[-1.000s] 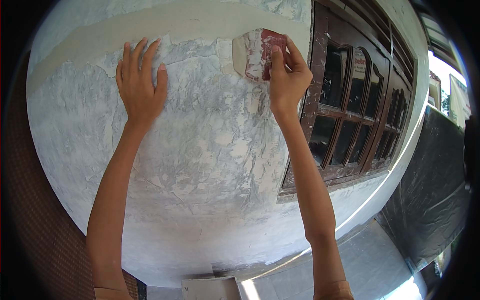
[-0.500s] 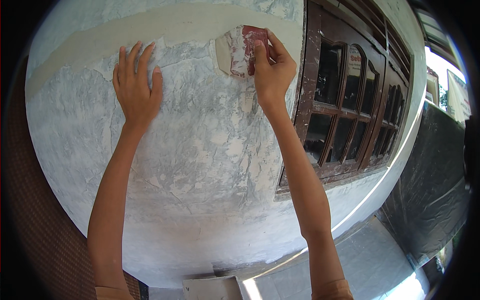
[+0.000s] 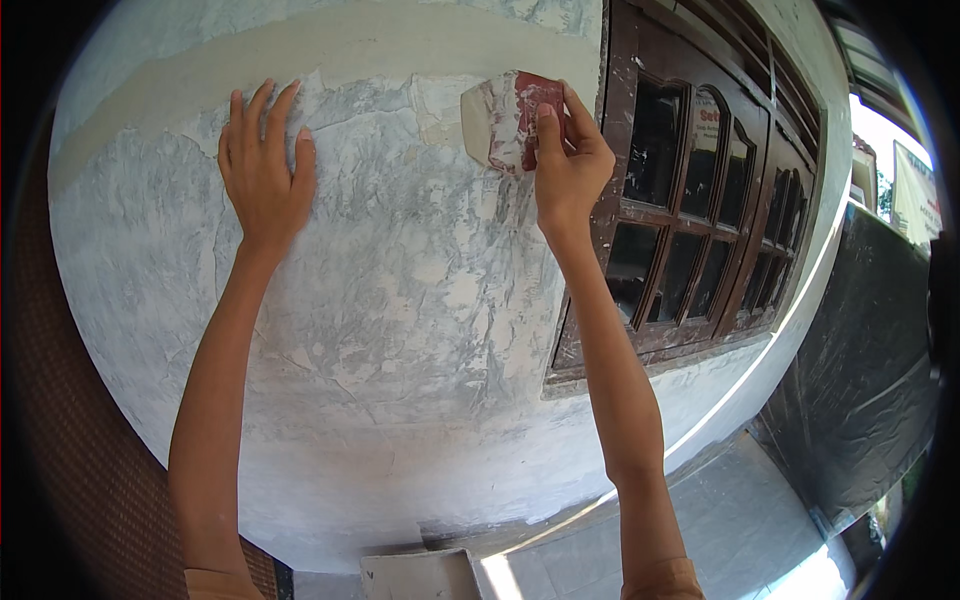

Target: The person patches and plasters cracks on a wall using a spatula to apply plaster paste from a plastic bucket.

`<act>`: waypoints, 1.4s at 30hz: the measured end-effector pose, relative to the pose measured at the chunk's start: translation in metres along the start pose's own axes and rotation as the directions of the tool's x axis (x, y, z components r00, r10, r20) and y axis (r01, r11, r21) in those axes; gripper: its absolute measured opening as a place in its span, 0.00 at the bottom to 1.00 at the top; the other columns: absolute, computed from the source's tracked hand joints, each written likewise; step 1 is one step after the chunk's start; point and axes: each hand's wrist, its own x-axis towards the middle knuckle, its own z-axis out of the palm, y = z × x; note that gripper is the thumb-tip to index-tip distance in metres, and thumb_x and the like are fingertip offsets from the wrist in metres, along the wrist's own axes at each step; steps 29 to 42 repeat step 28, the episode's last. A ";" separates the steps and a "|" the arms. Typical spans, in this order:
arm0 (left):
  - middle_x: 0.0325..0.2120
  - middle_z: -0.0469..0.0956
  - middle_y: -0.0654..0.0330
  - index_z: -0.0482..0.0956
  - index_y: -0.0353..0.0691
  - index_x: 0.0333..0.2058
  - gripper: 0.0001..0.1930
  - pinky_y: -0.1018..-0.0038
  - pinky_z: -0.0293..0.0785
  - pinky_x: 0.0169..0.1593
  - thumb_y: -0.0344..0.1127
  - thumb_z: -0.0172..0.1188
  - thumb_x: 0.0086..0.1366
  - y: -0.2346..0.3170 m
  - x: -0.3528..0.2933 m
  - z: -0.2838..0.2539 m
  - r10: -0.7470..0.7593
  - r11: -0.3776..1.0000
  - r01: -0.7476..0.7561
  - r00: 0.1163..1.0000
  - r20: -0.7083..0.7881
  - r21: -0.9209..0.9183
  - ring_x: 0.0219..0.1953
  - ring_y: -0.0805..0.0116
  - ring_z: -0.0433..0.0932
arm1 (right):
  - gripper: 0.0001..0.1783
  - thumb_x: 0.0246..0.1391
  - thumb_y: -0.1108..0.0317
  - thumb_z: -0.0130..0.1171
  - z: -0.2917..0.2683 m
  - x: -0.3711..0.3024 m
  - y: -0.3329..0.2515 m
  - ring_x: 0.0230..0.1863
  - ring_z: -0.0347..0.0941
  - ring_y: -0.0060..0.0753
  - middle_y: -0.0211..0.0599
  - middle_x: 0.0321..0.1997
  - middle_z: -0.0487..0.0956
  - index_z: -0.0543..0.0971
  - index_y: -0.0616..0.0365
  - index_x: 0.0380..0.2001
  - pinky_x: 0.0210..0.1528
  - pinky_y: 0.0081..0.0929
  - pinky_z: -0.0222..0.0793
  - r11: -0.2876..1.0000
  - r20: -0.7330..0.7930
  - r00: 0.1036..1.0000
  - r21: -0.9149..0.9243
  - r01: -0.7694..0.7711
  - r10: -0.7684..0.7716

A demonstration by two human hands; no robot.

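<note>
My right hand (image 3: pixel 574 172) pinches a red putty scraper (image 3: pixel 540 105) smeared with whitish putty, thumb in front. The scraper's pale, putty-coated side points left and lies at the wall surface, close to the window frame. Just left of it is a smooth beige putty patch (image 3: pixel 438 128). My left hand (image 3: pixel 262 180) rests flat against the wall (image 3: pixel 390 270) with its fingers spread, holding nothing. Its fingertips reach the lower edge of a broad, smooth beige band (image 3: pixel 350 45). Below the band, the wall is rough, grey and white, with flaking.
A dark brown wooden window (image 3: pixel 690 190) with glass panes stands to the right. Lower down are a pale box-like container (image 3: pixel 420 575) and the grey floor (image 3: pixel 560 565). A black sheet (image 3: pixel 850 370) hangs at far right, and a brown woven surface (image 3: pixel 80 430) lies along the left.
My right hand and the scraper have moved right and slightly down, uncovering the beige patch beside them. My left hand stays spread on the wall, nearly in place.
</note>
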 end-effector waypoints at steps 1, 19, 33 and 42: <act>0.66 0.65 0.60 0.68 0.52 0.64 0.24 0.50 0.45 0.71 0.40 0.50 0.70 0.000 0.001 -0.001 0.002 1.000 -0.002 1.000 -0.003 0.003 0.72 0.52 0.54 | 0.21 0.62 0.70 0.60 -0.009 0.005 0.007 0.33 0.75 0.15 0.37 0.37 0.84 0.76 0.66 0.57 0.33 0.18 0.74 0.997 -0.031 0.998 -0.061 0.055 -0.057; 0.66 0.64 0.60 0.68 0.52 0.64 0.24 0.51 0.46 0.71 0.41 0.51 0.70 0.002 -0.001 -0.001 0.031 0.999 -0.032 0.999 0.012 0.042 0.72 0.52 0.54 | 0.20 0.63 0.72 0.59 -0.079 0.029 0.024 0.28 0.71 0.11 0.33 0.38 0.84 0.77 0.64 0.57 0.25 0.15 0.66 0.996 -0.183 0.979 -0.028 0.082 -0.085; 0.67 0.63 0.60 0.67 0.53 0.65 0.24 0.50 0.46 0.71 0.41 0.50 0.70 -0.002 0.001 0.002 0.015 0.999 -0.015 1.000 -0.004 0.032 0.72 0.52 0.53 | 0.22 0.62 0.70 0.61 -0.053 0.020 0.016 0.34 0.76 0.16 0.33 0.40 0.84 0.75 0.62 0.59 0.31 0.14 0.71 0.998 -0.075 0.995 -0.022 0.057 -0.059; 0.67 0.63 0.60 0.67 0.53 0.65 0.24 0.50 0.46 0.71 0.41 0.50 0.70 -0.002 0.001 0.002 0.015 0.999 -0.015 1.000 -0.004 0.032 0.72 0.52 0.53 | 0.22 0.62 0.70 0.61 -0.053 0.020 0.016 0.34 0.76 0.16 0.33 0.40 0.84 0.75 0.62 0.59 0.31 0.14 0.71 0.998 -0.075 0.995 -0.022 0.057 -0.059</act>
